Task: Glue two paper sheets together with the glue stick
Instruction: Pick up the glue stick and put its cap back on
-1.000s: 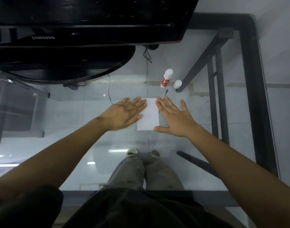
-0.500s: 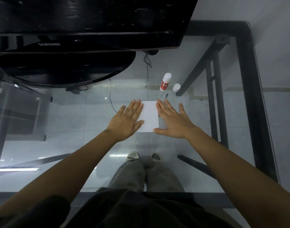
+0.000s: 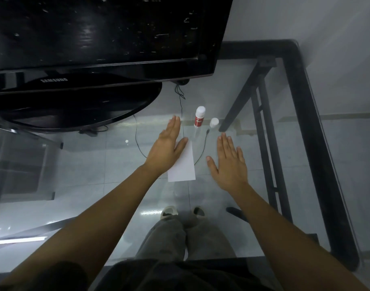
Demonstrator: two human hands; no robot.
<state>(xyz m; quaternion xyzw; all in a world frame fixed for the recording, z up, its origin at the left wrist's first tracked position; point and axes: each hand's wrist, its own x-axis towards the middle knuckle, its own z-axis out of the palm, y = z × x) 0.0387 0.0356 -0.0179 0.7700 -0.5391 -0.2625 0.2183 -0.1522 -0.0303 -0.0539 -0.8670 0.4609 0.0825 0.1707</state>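
Observation:
A white paper sheet (image 3: pixel 184 165) lies flat on the glass table (image 3: pixel 95 164) in the middle. My left hand (image 3: pixel 167 148) lies flat over the sheet's upper left part, fingers straight and together, thumb on the paper. My right hand (image 3: pixel 229 162) is flat and spread to the right of the sheet, apart from it. A white glue stick (image 3: pixel 199 117) with a red label stands just beyond the sheet, and its white cap (image 3: pixel 214 122) stands to its right. Whether there is one sheet or two stacked I cannot tell.
A black monitor (image 3: pixel 108 32) on a round black stand (image 3: pixel 74 108) fills the far left. Thin black cables (image 3: pixel 181 97) run under the glass. The table's black frame (image 3: pixel 314 143) borders the right side. My legs and shoes show through the glass.
My left hand slid forward over the sheet's left part. My right hand moved right, off the paper. The view shifted so the sheet sits lower.

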